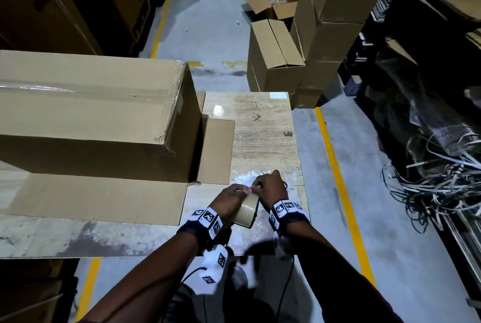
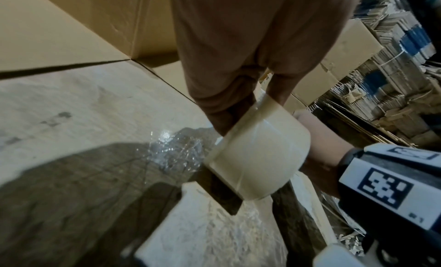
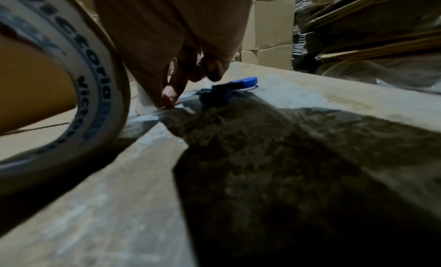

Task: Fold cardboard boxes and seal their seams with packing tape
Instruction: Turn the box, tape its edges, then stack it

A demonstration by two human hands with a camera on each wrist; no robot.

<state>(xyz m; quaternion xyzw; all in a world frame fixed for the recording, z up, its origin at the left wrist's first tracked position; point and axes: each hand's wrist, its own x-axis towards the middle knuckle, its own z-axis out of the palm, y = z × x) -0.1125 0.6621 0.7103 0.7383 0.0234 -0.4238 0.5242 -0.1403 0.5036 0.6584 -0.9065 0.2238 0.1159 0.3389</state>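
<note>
Packing tape roll (image 1: pixel 246 212) sits upright on the near right end of a worn wooden table (image 1: pixel 263 130), gripped by the left hand (image 1: pixel 229 199) while the right hand (image 1: pixel 269 187) pinches its loose end. A large taped cardboard box (image 1: pixel 91 112) stands to the left, flaps spread flat. Blue scissors (image 3: pixel 236 87) lie just beyond the fingers.

A tangle of plastic strapping (image 1: pixel 437 182) is lying beside the yellow floor line (image 1: pixel 338 177), while a blue-handled tool (image 3: pixel 241 84) is resting on the worn table (image 1: pixel 263 125).
</note>
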